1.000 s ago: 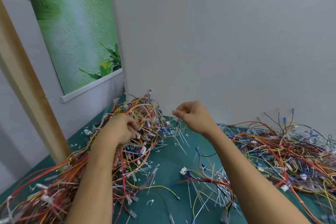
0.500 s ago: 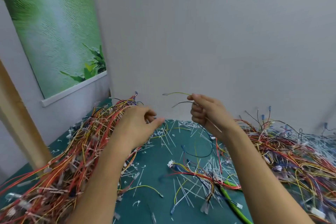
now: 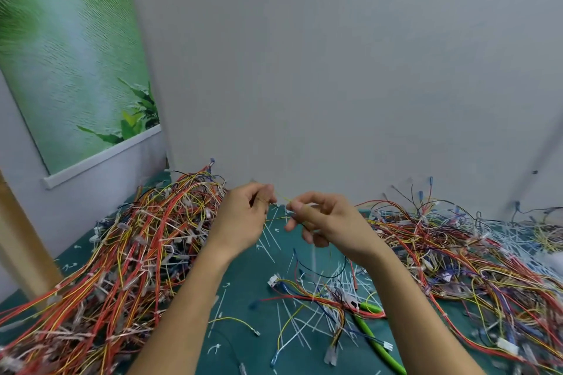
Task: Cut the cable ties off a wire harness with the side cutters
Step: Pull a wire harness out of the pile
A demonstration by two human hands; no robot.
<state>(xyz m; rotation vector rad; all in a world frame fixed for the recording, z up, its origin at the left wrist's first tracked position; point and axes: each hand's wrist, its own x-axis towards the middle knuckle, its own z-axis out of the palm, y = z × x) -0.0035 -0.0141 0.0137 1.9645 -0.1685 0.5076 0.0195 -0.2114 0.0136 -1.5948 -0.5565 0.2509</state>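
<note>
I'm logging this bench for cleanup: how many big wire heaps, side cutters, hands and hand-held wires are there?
Wire heaps: 2, left heap, right heap
Side cutters: 1
Hands: 2, left hand, right hand
Held wire: 1
Total: 6

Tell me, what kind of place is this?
Probably a workshop bench for stripping down wire harnesses: tangled harness heaps cover a green mat, cut cable ties litter it, and green-handled side cutters lie among them.
</note>
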